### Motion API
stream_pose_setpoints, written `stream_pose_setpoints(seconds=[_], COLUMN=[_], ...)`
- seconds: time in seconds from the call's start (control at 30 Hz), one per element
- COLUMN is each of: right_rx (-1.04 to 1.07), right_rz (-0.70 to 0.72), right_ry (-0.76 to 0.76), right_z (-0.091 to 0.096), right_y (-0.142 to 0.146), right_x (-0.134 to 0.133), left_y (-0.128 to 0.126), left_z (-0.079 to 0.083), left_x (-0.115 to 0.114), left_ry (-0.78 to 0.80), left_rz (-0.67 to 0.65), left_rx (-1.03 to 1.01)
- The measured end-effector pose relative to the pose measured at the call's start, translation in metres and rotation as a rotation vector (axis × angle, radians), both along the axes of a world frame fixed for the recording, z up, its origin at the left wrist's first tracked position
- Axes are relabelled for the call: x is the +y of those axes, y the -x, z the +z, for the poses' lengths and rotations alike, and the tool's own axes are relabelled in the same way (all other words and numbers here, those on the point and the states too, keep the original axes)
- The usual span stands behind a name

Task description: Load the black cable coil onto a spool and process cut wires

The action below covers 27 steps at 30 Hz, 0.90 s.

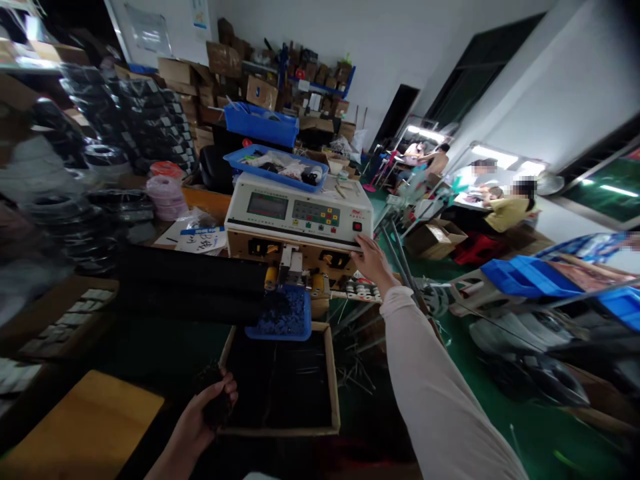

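My left hand is closed around a bunch of black wires, beside the left wall of a cardboard box with a dark inside. The wires are too dark for their ends to show clearly. My right hand reaches to the lower right corner of a white wire-stripping machine, fingers stretched out against its front, below a red button. The machine has a small screen and a keypad. Below its feed rollers a blue tray holds dark scraps, overlapping the back of the box.
A blue tray of small parts sits on the machine. Wire coils are stacked at the left, with a yellow-brown board below. Cartons line the back. At the right are blue bins and people at lit tables.
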State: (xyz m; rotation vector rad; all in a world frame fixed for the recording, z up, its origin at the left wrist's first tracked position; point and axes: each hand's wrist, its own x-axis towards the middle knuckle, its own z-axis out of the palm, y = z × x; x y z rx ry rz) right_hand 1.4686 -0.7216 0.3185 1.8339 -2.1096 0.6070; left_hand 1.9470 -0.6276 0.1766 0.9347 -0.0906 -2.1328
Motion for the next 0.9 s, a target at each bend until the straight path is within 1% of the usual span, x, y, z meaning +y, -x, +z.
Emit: stream_pose_setpoints(seconds=[0.13, 0.27, 0.4, 0.53, 0.7, 0.8, 0.9], right_rx=[-0.011, 0.019, 0.046, 0.051, 0.034, 0.033, 0.049], right_rz=[-0.022, -0.058, -0.1, -0.09, -0.084, -0.092, -0.118], right_ry=[-0.015, -0.045, -0.067, -0.078, -0.078, -0.05, -0.052], right_z=[0.003, 0.012, 0.018, 0.016, 0.013, 0.015, 0.017], right_y=[-0.005, -0.011, -0.013, -0.009, -0.004, -0.007, -0.012], right_x=[0.002, 0.0, -0.006, -0.009, -0.011, -0.013, -0.017], left_y=[0.003, 0.005, 0.006, 0.008, 0.011, 0.009, 0.005], left_z=[0.003, 0.005, 0.005, 0.005, 0.012, 0.014, 0.012], left_x=[-0.003, -0.003, -0.002, -0.002, -0.007, -0.009, -0.011], left_ry=[-0.01, 0.006, 0.005, 0.004, -0.035, -0.065, -0.056], left_rz=[0.0, 0.007, 0.004, -0.005, -0.025, -0.023, -0.028], left_rx=[0.004, -0.001, 0.018, 0.029, 0.023, 0.001, -0.023])
